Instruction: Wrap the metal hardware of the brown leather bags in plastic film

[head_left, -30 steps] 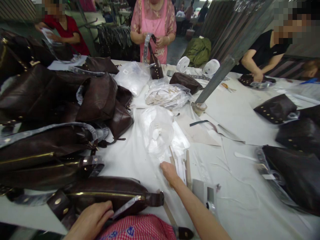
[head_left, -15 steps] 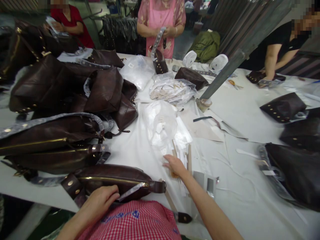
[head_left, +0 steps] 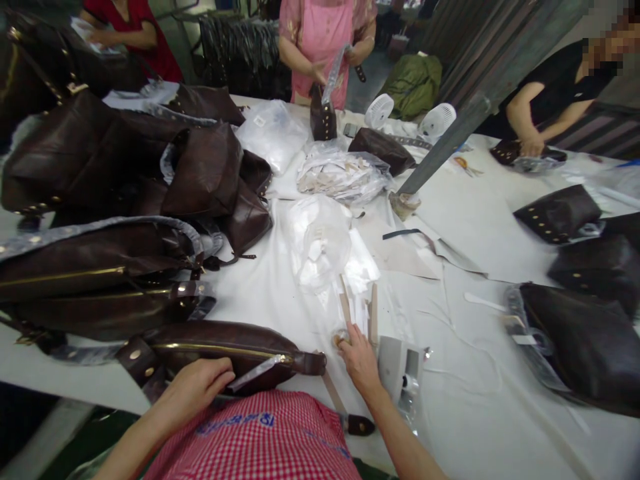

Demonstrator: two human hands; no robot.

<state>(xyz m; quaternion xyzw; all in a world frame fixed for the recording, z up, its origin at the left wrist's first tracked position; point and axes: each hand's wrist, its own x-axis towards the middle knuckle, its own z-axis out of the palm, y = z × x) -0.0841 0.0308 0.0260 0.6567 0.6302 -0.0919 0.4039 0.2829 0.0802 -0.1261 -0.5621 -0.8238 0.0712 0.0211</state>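
A dark brown leather handbag [head_left: 240, 333] with a gold zipper lies against the checked apron at the table's near edge. My left hand [head_left: 203, 383] is closed on its near side, fingers together beside the zipper. A plastic-wrapped zipper pull [head_left: 260, 373] lies slantwise over the bag. To the bag's right, my right hand [head_left: 359, 357] reaches down to the table, fingers bent around a small round orange-brown thing [head_left: 340, 338] whose kind is unclear. Beyond those fingers lie beige strips [head_left: 373, 313] and white plastic [head_left: 320, 250]. A grey dispenser-like box [head_left: 395, 363] stands beside the right wrist.
Many brown bags are piled at left [head_left: 200, 173], and more bags [head_left: 585, 340] lie at right. A slanted metal post [head_left: 445, 153] rises from the table near a bag of scraps [head_left: 340, 177] and two white fans [head_left: 379, 110]. Three other people work around the table.
My right hand has drawn back toward me and lowered among the strips, its fingers curling in. My left hand stays on the handbag. The view has shifted slightly.
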